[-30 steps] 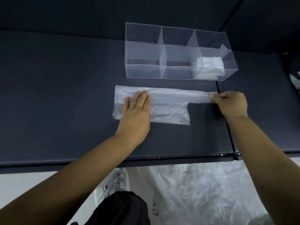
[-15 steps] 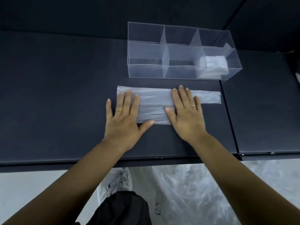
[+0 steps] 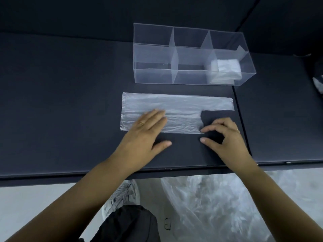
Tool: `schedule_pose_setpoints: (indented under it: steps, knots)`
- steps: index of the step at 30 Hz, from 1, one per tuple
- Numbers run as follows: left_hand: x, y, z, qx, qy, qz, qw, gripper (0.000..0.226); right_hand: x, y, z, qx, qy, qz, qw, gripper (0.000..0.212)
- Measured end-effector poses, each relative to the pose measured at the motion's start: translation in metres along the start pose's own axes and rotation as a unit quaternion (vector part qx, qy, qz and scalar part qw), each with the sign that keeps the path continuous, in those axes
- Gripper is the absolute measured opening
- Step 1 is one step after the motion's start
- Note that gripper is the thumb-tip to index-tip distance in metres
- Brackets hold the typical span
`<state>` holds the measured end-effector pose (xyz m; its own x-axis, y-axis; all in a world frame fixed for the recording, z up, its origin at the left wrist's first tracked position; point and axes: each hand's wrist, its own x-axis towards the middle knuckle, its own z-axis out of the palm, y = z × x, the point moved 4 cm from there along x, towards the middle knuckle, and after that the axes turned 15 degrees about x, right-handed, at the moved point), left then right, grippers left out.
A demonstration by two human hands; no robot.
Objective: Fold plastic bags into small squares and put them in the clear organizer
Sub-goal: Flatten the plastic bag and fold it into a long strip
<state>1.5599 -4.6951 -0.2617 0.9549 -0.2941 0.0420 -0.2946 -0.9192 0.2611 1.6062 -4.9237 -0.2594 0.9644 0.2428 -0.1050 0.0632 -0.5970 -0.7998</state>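
left hand (image 3: 145, 135) pressing bag (image 3: 183, 105), right hand (image 3: 227, 137) half-curled

One head-worn wide-angle view looks forward and down from above the near edge of the dark table (image 3: 70, 105). It sits close: the person's forearms (image 3: 83, 194) enter from the bottom corners and fill much of the lower frame. The clear organizer (image 3: 152, 75) marks the far side, right of centre. Below the table's near edge, the floor (image 3: 35, 203) and a shoe (image 3: 122, 194) show.
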Motion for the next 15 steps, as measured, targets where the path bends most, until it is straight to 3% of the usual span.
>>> schedule_pose_setpoints:
  steps: [3, 6, 12, 14, 15]
  knots:
    - [0.008, 0.003, 0.014, 0.021, -0.017, 0.020, 0.999, 0.073, 0.009, -0.003, 0.005, -0.017, 0.016, -0.001, 1.000, 0.015]
    - [0.012, -0.001, 0.016, 0.033, 0.009, 0.004, 0.999, 0.070, 0.018, -0.006, 0.010, -0.079, -0.020, -0.015, 0.997, 0.007]
    - [0.019, -0.002, 0.008, 0.043, 0.115, -0.009, 0.992, 0.032, 0.021, -0.019, -0.004, 0.025, -0.090, 0.055, 0.994, 0.016]
    - [0.022, -0.002, 0.004, 0.052, 0.140, 0.006, 0.989, 0.025, 0.022, -0.024, -0.008, -0.005, -0.070, 0.040, 0.997, 0.007]
    - [0.022, -0.002, 0.003, 0.053, 0.143, 0.013, 0.988, 0.022, 0.022, -0.029, -0.010, -0.034, -0.045, 0.010, 0.998, 0.015]
